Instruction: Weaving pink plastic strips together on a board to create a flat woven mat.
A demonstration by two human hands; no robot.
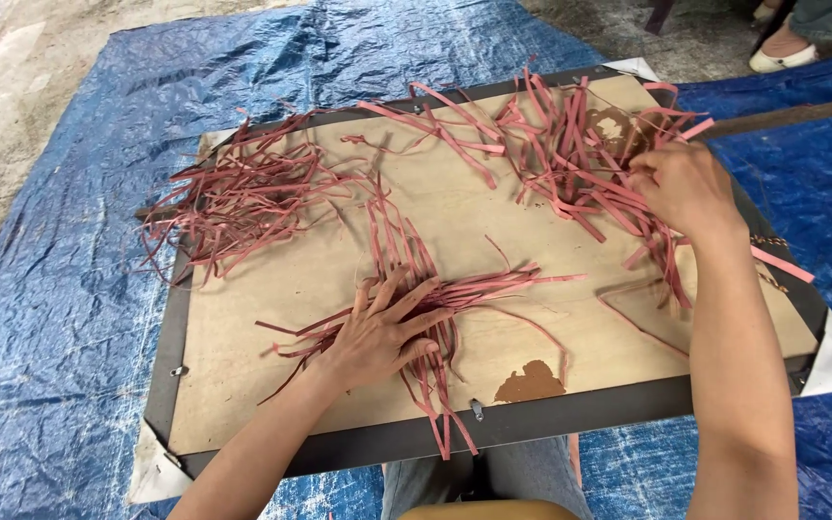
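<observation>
In the head view, the left hand (377, 332) lies with fingers released flat on the near strip bundle (435, 294) running toward 2 o'clock, while the right hand (686, 188) pinches strips from the far pile (580, 144) at 1 o'clock on the board (455, 207).

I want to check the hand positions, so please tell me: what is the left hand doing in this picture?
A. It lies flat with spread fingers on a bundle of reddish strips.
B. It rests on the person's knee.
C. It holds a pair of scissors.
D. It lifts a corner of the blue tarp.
A: the left hand presses flat, fingers spread, on the crossed bundle of reddish strips lying on the brown board.
</observation>
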